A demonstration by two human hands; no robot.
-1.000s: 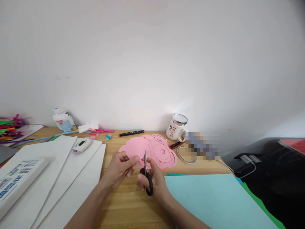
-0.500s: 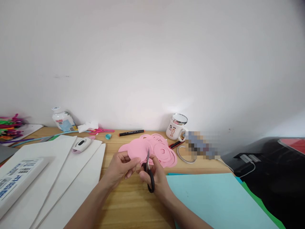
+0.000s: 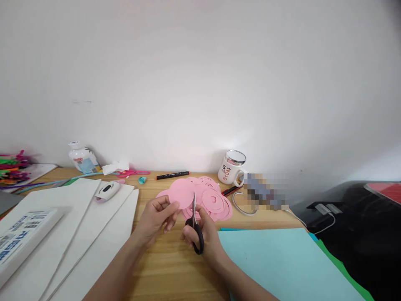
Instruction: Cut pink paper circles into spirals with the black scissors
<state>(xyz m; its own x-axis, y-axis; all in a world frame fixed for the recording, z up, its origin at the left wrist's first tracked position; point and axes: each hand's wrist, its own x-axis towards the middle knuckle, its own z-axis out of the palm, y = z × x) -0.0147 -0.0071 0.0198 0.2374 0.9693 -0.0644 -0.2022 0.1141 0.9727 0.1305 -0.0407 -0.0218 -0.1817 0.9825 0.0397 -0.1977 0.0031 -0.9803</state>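
Pinched between the thumb and fingers of my left hand (image 3: 160,215) is a round pink paper disc (image 3: 181,193), held up above the table. My right hand (image 3: 202,230) grips a pair of black-handled scissors (image 3: 198,240), fingers through the loops. The blades point away from me and look nearly closed, at the disc's right edge; whether they touch the paper I cannot tell. Behind both hands lies a heap of pink paper pieces (image 3: 215,200), some of them rings and cut-out rounds.
A white mug (image 3: 230,169) stands behind the heap, near a black marker (image 3: 173,175). White sheets (image 3: 94,234) and a white box (image 3: 28,238) lie at left, light blue paper (image 3: 278,259) at right. Pink scissors (image 3: 133,172) and a white bottle (image 3: 83,158) sit by the wall.
The pink disc has turned slightly in my left hand and now shows a rounder edge. My right hand and the scissors have shifted a little away from my left hand.
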